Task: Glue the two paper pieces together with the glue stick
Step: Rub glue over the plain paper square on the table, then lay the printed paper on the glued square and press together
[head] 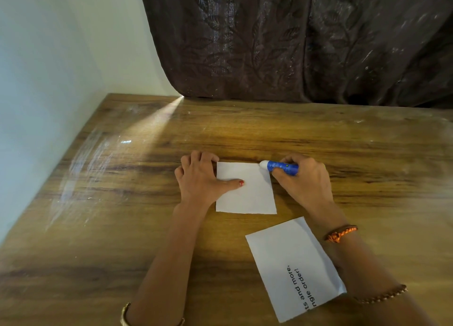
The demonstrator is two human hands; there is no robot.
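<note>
Looks like the gluing stage: left hand [199, 178] pins the blank paper [246, 191] on the bench [122, 227], right hand [302, 178] fingers wrapped round the glue stick [279, 166], tip at the far corner. Printed paper [294, 269] lies nearby, unjoined.

Bare forearms without sleeves: left hand [199, 178] with red-painted thumbnail [241, 183] and gold bangle [125, 314]; right hand [302, 178] with orange braided thread [340, 233] and brown bead bracelet [382, 296].

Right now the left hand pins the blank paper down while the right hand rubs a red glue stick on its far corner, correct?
Nearly. The head view shows the glue stick in the right hand is blue, not red. The left hand does pin the blank paper.
</note>
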